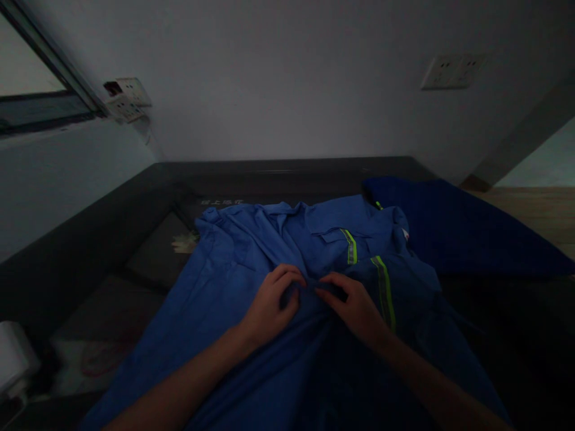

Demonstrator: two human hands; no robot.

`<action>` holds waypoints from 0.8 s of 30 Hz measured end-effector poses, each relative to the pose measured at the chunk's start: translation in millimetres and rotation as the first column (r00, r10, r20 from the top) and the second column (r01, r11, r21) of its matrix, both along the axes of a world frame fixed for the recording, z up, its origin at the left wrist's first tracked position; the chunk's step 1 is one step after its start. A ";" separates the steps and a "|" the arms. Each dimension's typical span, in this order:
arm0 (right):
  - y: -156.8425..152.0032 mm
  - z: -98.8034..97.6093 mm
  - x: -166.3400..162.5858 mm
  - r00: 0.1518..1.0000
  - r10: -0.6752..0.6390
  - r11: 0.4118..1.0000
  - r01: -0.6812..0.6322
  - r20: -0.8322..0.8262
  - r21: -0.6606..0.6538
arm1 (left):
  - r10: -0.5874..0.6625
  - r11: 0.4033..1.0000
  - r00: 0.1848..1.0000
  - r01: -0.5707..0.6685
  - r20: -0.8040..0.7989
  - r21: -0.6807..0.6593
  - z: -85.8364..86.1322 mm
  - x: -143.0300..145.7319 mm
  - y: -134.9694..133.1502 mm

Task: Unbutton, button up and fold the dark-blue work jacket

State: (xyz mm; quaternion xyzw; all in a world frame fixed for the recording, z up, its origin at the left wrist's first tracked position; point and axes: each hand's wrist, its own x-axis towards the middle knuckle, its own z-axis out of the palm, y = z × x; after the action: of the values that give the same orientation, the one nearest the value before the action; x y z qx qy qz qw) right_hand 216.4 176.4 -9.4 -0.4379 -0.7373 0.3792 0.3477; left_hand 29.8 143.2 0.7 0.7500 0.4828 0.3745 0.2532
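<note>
1. Head view, far left: a white object [13, 359] sits by the near left corner of the dark platform [148, 245]. It is too dim to tell what the object is, or whether the platform is a bed or a table.
2. Across the middle of the platform lies the blue work jacket [224, 263], front up. Its collar points to the far edge and its hem to the near edge.
3. The left hand [269, 305] rests on the jacket's chest with its fingers curled, thumb and fingertips pinching one edge of the front opening.
4. The right hand [354, 308] is just beside it, pinching the opposite edge of the same opening, so the 2 hands almost touch.
5. As I judge it, the work on the front opening has reached mid-chest.
   - Toward the collar the cloth looks rumpled and loose.
   - Below the hands the front is in shadow, so I cannot tell whether it is closed.
   - No part of the jacket looks folded over.
6. Right of the hands, 2 reflective stripes [351, 246] cross the jacket's chest.
7. By the far right corner a darker blue garment [458, 227] lies spread, touching the jacket and apart from both hands.
</note>
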 end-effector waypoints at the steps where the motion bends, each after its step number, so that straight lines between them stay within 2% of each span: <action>1: -0.5 -0.5 -0.4 1.000 -0.001 1.000 0.001 -0.001 0.016 | 0.001 1.000 1.000 -0.001 0.010 -0.005 0.0 0.6 -0.1; 6: -1.8 -5.7 -2.2 1.000 -0.022 0.993 0.021 0.009 0.116 | 0.025 0.999 1.000 -0.025 0.003 -0.034 -3.1 0.7 1.1; 12: -5.1 -9.1 -4.9 0.999 -0.025 0.978 0.019 0.028 0.209 | 0.032 0.999 0.993 -0.035 -0.110 -0.021 -5.5 0.5 0.8; 24: -5.5 -8.4 -5.4 0.999 0.035 0.986 -0.039 0.031 0.165 | 0.003 1.000 0.990 -0.007 -0.144 -0.029 -3.6 2.3 0.1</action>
State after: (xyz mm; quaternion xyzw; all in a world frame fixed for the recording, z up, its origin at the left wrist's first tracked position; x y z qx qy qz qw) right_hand 211.0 170.9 -17.8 -0.3989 -0.7790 0.3170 0.3655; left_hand 32.1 143.4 -2.9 0.7699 0.5073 0.3130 0.2280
